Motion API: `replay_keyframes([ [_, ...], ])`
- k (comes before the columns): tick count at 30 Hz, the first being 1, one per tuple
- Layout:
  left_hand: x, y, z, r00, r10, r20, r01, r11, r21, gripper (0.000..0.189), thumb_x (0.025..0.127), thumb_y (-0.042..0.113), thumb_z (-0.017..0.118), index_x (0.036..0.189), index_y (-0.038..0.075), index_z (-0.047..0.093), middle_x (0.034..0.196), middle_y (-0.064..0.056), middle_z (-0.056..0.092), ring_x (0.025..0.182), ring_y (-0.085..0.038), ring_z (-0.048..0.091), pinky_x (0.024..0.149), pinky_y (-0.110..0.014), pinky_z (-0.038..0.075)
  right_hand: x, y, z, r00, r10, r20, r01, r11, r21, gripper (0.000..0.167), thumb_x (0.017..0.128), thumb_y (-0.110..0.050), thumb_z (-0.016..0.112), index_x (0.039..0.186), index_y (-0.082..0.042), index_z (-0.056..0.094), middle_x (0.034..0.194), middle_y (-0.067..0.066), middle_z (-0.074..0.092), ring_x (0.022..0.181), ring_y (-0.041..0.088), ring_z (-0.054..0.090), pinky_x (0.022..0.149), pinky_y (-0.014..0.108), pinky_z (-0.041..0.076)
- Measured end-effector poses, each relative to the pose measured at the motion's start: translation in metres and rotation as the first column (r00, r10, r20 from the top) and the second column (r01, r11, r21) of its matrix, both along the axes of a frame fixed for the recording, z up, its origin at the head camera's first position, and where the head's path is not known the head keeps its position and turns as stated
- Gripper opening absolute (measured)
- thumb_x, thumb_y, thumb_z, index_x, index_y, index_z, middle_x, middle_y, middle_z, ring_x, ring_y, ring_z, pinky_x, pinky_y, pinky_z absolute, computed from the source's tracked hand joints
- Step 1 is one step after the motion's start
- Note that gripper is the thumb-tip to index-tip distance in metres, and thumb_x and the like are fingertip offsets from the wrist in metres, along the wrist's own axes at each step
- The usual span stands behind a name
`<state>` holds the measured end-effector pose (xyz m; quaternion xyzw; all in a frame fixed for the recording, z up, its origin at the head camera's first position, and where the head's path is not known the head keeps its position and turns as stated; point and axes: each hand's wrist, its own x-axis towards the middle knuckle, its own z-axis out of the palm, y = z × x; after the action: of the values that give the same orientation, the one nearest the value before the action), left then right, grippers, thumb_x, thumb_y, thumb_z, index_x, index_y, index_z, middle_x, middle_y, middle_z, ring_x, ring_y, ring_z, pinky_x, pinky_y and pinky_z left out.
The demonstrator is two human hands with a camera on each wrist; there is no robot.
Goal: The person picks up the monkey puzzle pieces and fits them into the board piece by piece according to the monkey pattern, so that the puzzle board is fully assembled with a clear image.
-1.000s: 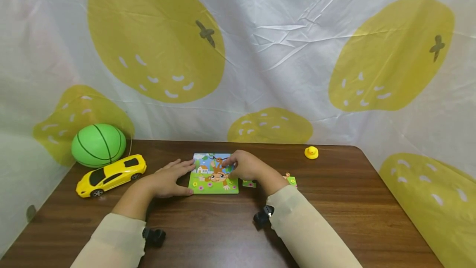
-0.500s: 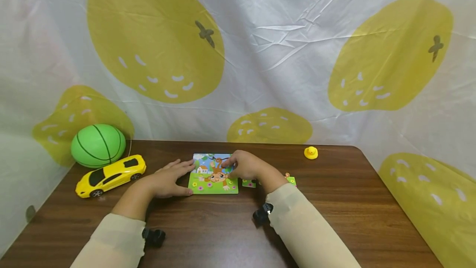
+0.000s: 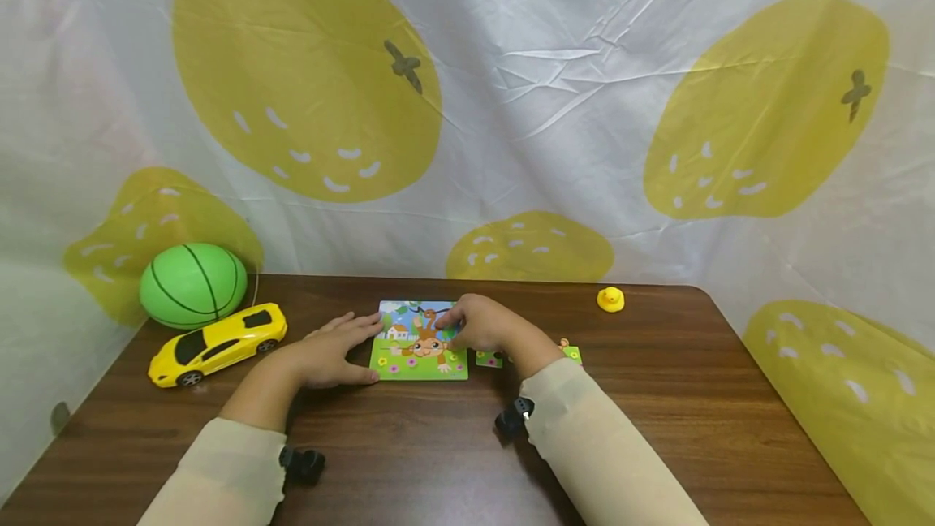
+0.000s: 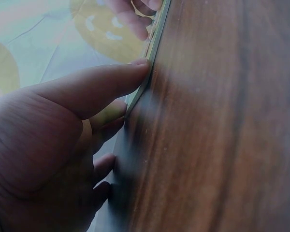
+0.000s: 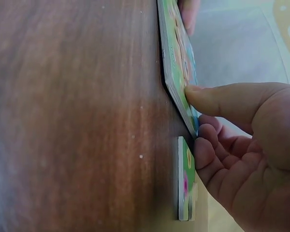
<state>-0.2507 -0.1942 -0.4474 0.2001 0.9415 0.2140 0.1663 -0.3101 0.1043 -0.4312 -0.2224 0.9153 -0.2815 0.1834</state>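
A square jigsaw puzzle with a cartoon monkey lies flat on the wooden table. At its left side my left hand rests with fingers spread, the thumb on the near left corner and the fingertips along the edge. My right hand holds the puzzle at its right side with curled fingers. In the right wrist view the right thumb presses on the puzzle's face; what lies under the index fingertip is hidden. Beside the right hand lies a loose puzzle piece, and another piece is partly behind the wrist.
A yellow toy car stands left of the left hand, with a green ball behind it. Toward the back right sits a small yellow duck. A white curtain with yellow fruit prints hangs behind the wooden table.
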Motion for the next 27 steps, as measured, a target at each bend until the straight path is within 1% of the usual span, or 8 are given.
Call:
replay_keyframes([
  [6,0.0,-0.001,-0.001,1.0,0.0,0.0,0.0,1.0,-0.003,0.092,0.095,0.058,0.074,0.169,0.02,0.036,0.181,-0.004,0.023,0.168,-0.047,0.01,0.127,-0.079,0.012,0.001,-0.001,-0.001,1.0,0.005,-0.02,-0.005,1.0,-0.007,0.032,0.092,-0.008,0.082,0.124,-0.014,0.081,0.118,0.005,0.067,0.093,0.017,0.057,0.073,0.027,0.051],
  [14,0.001,0.001,0.002,1.0,0.001,0.0,-0.001,1.0,-0.007,0.093,0.095,0.059,0.074,0.169,0.02,0.035,0.181,-0.004,0.023,0.168,-0.047,0.01,0.127,-0.079,0.012,0.009,0.013,0.004,0.995,0.006,-0.096,-0.011,0.998,-0.054,0.041,0.093,-0.016,0.082,0.134,-0.014,0.077,0.121,0.004,0.075,0.099,0.015,0.064,0.088,0.035,0.056],
  [15,0.001,0.001,0.002,1.0,0.002,0.0,-0.002,1.0,-0.007,0.093,0.095,0.059,0.074,0.169,0.02,0.035,0.181,-0.004,0.023,0.168,-0.046,0.01,0.127,-0.079,0.013,0.011,0.017,0.005,0.995,-0.004,-0.095,-0.003,0.997,-0.072,0.042,0.094,-0.017,0.082,0.135,-0.014,0.076,0.12,0.004,0.077,0.098,0.013,0.065,0.086,0.034,0.056],
  [17,0.0,0.001,0.003,1.0,0.0,-0.006,0.0,1.0,-0.004,0.092,0.095,0.058,0.074,0.169,0.019,0.036,0.18,-0.005,0.024,0.167,-0.047,0.011,0.127,-0.079,0.013,0.014,0.027,0.007,0.997,-0.033,-0.072,0.026,0.994,-0.106,0.042,0.095,-0.019,0.081,0.136,-0.016,0.075,0.119,0.004,0.077,0.083,0.012,0.064,0.071,0.033,0.056],
  [20,0.0,0.001,0.003,1.0,0.002,-0.012,-0.002,1.0,0.003,0.092,0.094,0.057,0.075,0.169,0.019,0.037,0.18,-0.005,0.025,0.167,-0.046,0.011,0.128,-0.078,0.013,0.018,0.042,0.009,0.997,-0.065,-0.045,0.057,0.986,-0.155,0.043,0.095,-0.019,0.08,0.137,-0.016,0.074,0.118,0.005,0.076,0.07,0.009,0.059,0.053,0.029,0.05],
  [22,0.001,0.001,0.003,1.0,0.0,-0.017,0.0,1.0,0.007,0.092,0.094,0.056,0.076,0.168,0.018,0.037,0.18,-0.005,0.026,0.167,-0.047,0.012,0.127,-0.079,0.014,0.021,0.052,0.01,0.996,-0.084,-0.013,0.08,0.979,-0.186,0.044,0.095,-0.02,0.08,0.138,-0.017,0.073,0.12,0.005,0.075,0.062,0.013,0.055,0.046,0.03,0.047],
  [25,0.001,0.001,0.003,1.0,0.001,-0.014,0.0,1.0,0.005,0.092,0.094,0.056,0.075,0.168,0.019,0.037,0.18,-0.005,0.026,0.167,-0.047,0.012,0.127,-0.079,0.014,0.024,0.065,0.01,0.996,-0.085,-0.017,0.08,0.976,-0.204,0.044,0.095,-0.02,0.081,0.138,-0.015,0.073,0.121,0.006,0.074,0.077,0.011,0.062,0.059,0.029,0.054],
  [27,0.002,0.002,0.003,1.0,0.002,-0.009,-0.002,1.0,0.006,0.092,0.095,0.056,0.075,0.169,0.019,0.037,0.18,-0.005,0.025,0.167,-0.047,0.011,0.127,-0.08,0.014,0.026,0.072,0.008,0.996,-0.089,0.007,0.088,0.972,-0.22,0.045,0.095,-0.019,0.081,0.138,-0.013,0.073,0.121,0.008,0.074,0.079,0.014,0.066,0.063,0.031,0.058],
])
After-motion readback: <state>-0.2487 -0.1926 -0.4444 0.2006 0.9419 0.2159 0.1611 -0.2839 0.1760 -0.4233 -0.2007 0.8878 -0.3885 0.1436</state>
